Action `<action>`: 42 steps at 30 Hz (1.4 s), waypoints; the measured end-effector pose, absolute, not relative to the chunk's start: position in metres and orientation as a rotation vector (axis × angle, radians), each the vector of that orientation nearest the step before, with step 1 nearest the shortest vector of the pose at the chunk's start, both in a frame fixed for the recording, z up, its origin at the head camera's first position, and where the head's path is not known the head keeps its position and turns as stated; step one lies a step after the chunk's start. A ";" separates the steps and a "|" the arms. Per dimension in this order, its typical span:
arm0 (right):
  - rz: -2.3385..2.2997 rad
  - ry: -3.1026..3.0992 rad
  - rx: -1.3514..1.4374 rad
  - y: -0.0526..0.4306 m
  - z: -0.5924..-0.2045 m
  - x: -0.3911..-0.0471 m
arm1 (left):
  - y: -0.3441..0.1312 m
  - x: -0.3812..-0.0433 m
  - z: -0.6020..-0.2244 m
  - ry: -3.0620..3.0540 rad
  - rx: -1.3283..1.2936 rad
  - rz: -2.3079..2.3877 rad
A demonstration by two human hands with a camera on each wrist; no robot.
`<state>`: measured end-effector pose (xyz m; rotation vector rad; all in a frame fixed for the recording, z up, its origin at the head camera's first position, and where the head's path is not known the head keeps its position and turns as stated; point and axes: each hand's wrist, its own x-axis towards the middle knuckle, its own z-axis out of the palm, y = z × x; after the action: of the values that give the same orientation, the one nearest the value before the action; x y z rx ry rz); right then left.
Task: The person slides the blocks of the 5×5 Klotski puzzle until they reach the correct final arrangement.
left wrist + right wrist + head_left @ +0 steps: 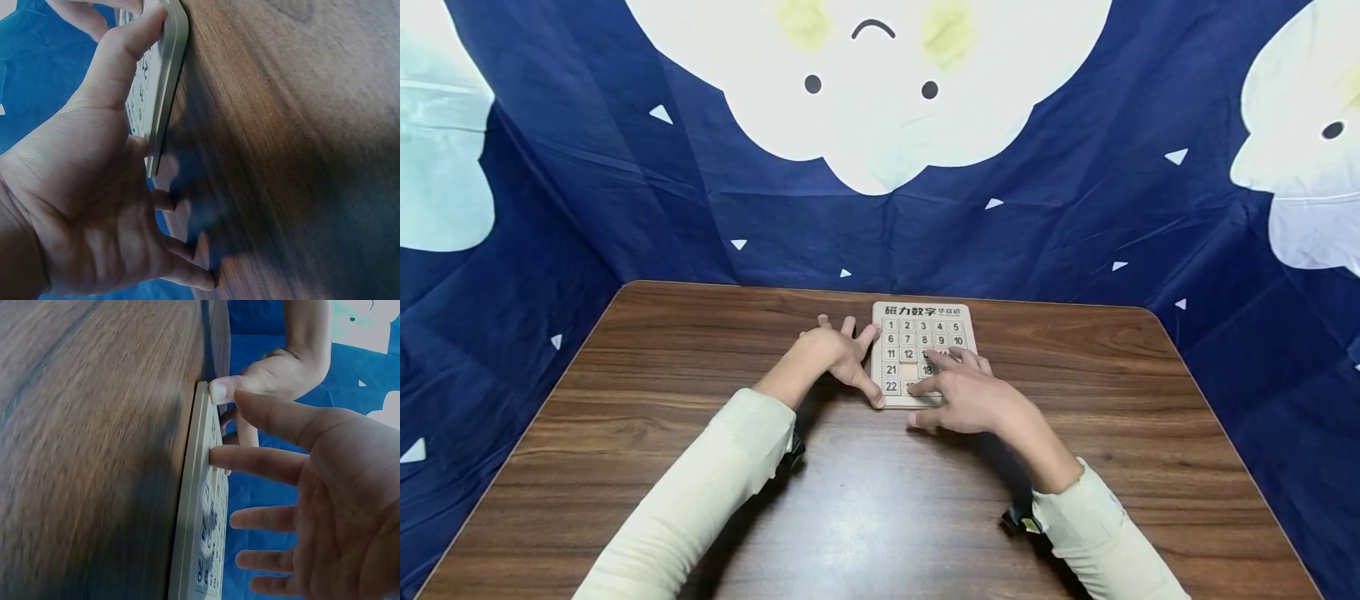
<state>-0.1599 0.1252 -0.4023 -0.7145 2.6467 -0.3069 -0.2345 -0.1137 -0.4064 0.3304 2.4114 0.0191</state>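
A pale number slide puzzle (877,312) with square tiles and Chinese lettering along its top lies flat on the table. My left hand (842,354) is at its left side, fingers spread. The left thumb (147,31) rests on the near left corner, and the index fingertip touches the left edge. Over the near right part is my right hand (970,398), its index finger (256,460) extended down onto a bottom-row tile beside tile 22 (891,387). A bare slot (909,372) shows just above that tile. Several right-side tiles are hidden under the right hand.
The brown wood-grain table (850,517) reaches back to a dark blue cloth (805,225) printed with white clouds and triangles. This cloth also hangs at the left and right. A dark wrist device (1021,521) shows by the right sleeve.
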 end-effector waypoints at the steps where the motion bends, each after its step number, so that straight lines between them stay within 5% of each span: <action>1: -0.311 2.651 -0.716 0.125 -0.402 -0.160 | -0.113 -0.234 -0.407 2.416 0.332 0.017; 42: -0.398 2.601 -0.768 0.122 -0.408 -0.159 | -0.111 -0.234 -0.408 2.418 0.340 -0.016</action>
<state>-0.1594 0.1220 -0.4082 -0.7685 2.6013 -0.3979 -0.2345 -0.1115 -0.4077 0.3397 2.4185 -0.0161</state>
